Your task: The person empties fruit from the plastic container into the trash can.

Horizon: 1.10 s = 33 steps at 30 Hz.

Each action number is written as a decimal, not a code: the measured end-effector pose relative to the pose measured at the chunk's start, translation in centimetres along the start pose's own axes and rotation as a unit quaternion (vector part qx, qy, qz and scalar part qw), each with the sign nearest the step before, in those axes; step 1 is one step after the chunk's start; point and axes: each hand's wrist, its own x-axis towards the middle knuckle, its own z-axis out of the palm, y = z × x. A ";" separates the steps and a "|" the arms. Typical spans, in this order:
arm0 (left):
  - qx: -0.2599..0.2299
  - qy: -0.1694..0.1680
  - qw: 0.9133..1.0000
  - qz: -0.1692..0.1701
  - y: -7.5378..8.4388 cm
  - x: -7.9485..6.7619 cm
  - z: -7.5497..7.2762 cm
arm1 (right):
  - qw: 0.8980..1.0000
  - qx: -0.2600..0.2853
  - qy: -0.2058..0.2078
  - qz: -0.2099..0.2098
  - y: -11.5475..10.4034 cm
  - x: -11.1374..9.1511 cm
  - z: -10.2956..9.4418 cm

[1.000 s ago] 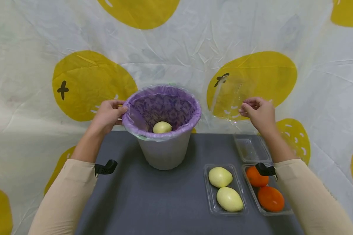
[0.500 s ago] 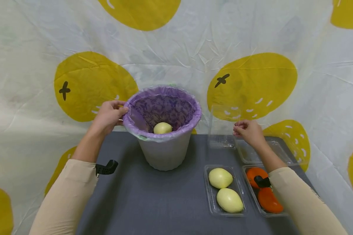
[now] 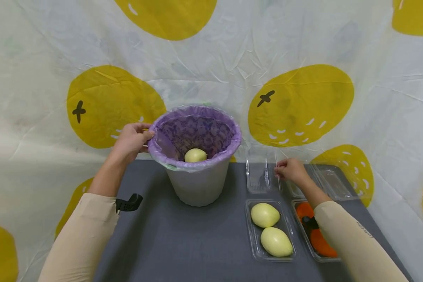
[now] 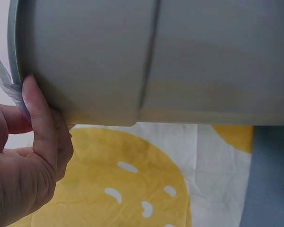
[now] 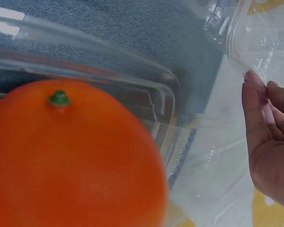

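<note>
A light grey bin point(image 3: 197, 190) with a purple plastic liner point(image 3: 197, 129) folded over its rim stands left of centre in the head view. A pale yellow oval fruit point(image 3: 195, 155) lies inside. My left hand point(image 3: 129, 143) grips the bin's left rim, thumb on the liner and fingers against the outer wall point(image 4: 85, 61). My right hand point(image 3: 292, 171) pinches the right edge of a clear plastic lid point(image 3: 259, 176), right behind a clear tray point(image 3: 252, 244) holding two pale yellow fruits point(image 3: 265, 215). In the right wrist view, thumb and fingertips meet on the lid's corner.
Right of that tray, under my right forearm, sits another clear tray point(image 3: 319, 259) with two orange fruits point(image 3: 321, 243). A clear lid point(image 3: 335, 184) lies behind it. A white cloth with yellow shapes point(image 3: 299, 105) hangs behind the grey table point(image 3: 169, 243).
My right hand has come down and left, lowering the clear lid from in front of the cloth towards the table behind the yellow fruits. My left hand stays on the bin's rim.
</note>
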 end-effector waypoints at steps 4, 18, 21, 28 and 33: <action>0.003 0.000 1.000 0.002 -0.1 0.1 -0.1 | 1.000 0.004 -0.020 0.019 0.3 0.2 0.5; 0.006 -0.003 1.000 0.005 0.0 0.0 0.0 | 0.998 0.007 -0.049 0.048 1.0 0.8 1.6; 0.006 -0.003 1.000 0.003 0.0 0.0 0.0 | 0.997 -0.002 -0.052 0.053 1.2 0.8 1.8; 0.010 -0.004 1.000 0.003 0.0 0.0 0.1 | 0.996 -0.071 -0.046 0.029 0.7 0.2 1.8; 0.010 -0.001 1.000 0.005 0.0 -0.1 0.0 | 0.990 -0.137 -0.022 -0.008 0.1 -0.5 1.2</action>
